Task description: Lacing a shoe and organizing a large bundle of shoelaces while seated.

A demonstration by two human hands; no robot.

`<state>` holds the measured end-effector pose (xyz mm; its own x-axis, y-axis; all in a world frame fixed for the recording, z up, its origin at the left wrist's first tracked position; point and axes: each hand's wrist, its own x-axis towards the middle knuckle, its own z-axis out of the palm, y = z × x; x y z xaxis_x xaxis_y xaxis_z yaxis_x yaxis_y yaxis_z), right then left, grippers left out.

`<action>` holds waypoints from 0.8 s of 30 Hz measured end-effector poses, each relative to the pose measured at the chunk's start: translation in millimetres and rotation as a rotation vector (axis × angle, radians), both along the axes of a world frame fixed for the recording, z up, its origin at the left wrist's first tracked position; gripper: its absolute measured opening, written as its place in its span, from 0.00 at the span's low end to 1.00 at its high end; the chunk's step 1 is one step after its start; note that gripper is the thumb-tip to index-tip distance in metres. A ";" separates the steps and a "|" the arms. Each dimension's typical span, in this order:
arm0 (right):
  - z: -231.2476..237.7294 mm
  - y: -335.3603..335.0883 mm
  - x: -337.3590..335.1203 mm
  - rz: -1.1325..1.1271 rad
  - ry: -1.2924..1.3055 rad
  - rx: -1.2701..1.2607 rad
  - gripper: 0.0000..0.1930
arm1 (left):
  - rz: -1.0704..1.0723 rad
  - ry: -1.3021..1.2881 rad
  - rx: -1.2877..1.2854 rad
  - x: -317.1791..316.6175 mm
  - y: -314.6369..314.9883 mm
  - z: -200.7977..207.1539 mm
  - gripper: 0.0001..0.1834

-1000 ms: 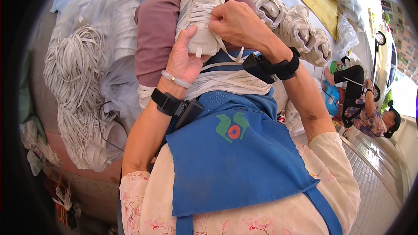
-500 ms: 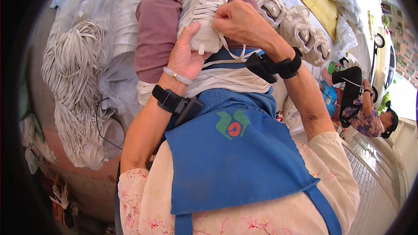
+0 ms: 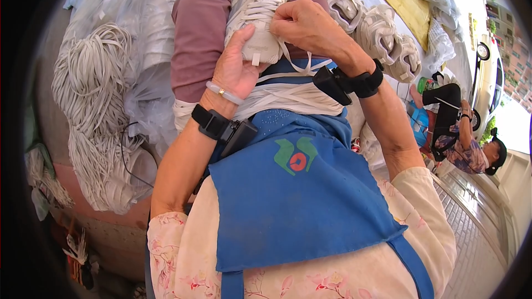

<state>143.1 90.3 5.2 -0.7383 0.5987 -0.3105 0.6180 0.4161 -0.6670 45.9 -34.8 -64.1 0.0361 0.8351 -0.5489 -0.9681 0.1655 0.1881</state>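
A light beige-white sneaker [image 3: 260, 45] rests at my lap, its tongue end toward me, with white laces [image 3: 266, 6] crossing its front. My left hand [image 3: 236, 69] grips it by the side near the tongue, thumb on top and the other fingers hidden underneath. Just right of the lacing, my right hand [image 3: 302, 26] is closed in a pinch at the shoe's edge. A loose lace end [image 3: 297, 68] hangs below that hand, and the fingers appear to hold the lace, though the fingertips are hidden. More flat white laces [image 3: 293, 101] lie across my lap over the blue apron [image 3: 299, 205].
Left of me hangs a big bundle of laces [image 3: 91, 86] beside clear plastic bags [image 3: 152, 8] of stacked white items. Several sneakers [image 3: 379, 33] sit at the right, near a yellow sheet [image 3: 407, 3]. Farther right, a person [image 3: 465, 141] sits near a parked car [image 3: 490, 86].
My left hand and the sneaker have shifted very slightly up and left. My right hand keeps its pinch in almost the same place.
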 end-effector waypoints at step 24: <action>-11.2 -1.5 8.0 -0.004 0.118 -0.086 0.11 | 0.002 -0.011 0.045 0.0 -3.3 -6.1 0.25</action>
<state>151.1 88.8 -6.0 -0.7706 0.5764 -0.2720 0.5346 0.3522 -0.7682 45.9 -38.1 -70.2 0.0402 0.8588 -0.5107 -0.9706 0.1550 0.1844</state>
